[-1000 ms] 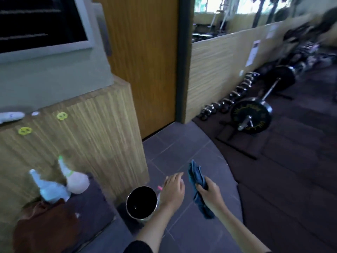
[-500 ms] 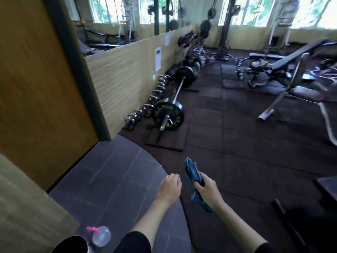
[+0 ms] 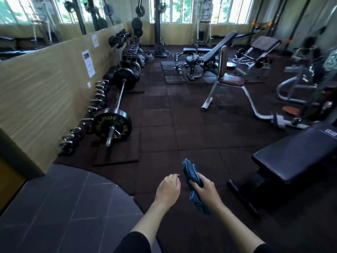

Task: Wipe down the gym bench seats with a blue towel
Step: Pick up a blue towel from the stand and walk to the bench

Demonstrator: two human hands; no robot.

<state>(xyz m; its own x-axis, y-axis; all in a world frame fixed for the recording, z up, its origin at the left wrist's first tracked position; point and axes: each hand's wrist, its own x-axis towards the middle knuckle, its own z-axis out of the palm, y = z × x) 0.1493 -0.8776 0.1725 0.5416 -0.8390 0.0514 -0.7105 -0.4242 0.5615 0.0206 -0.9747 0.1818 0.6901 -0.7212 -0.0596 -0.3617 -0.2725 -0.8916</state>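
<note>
My right hand [image 3: 205, 190] grips a bunched blue towel [image 3: 191, 172], which sticks out above my fist and hangs below it. My left hand [image 3: 168, 189] hovers just left of the towel with loosely curled fingers and holds nothing. A black padded flat bench [image 3: 295, 154] stands close on the right, about an arm's length from the towel. Farther back, an inclined bench [image 3: 218, 50] rises over a dark red seat [image 3: 231, 81], and another padded bench [image 3: 264, 43] stands behind it.
A loaded barbell [image 3: 113, 125] lies on the floor at left beside a row of kettlebells [image 3: 73, 136] along the wooden partition [image 3: 45, 84]. A dumbbell rack [image 3: 129, 52] stands farther back. Machines [image 3: 306, 83] crowd the right side. Dark rubber floor tiles [image 3: 173, 115] stretch ahead.
The view has swung right, from the counter and door to the gym floor, bringing the benches into sight. Both hands keep their pose, the towel still in my right hand.
</note>
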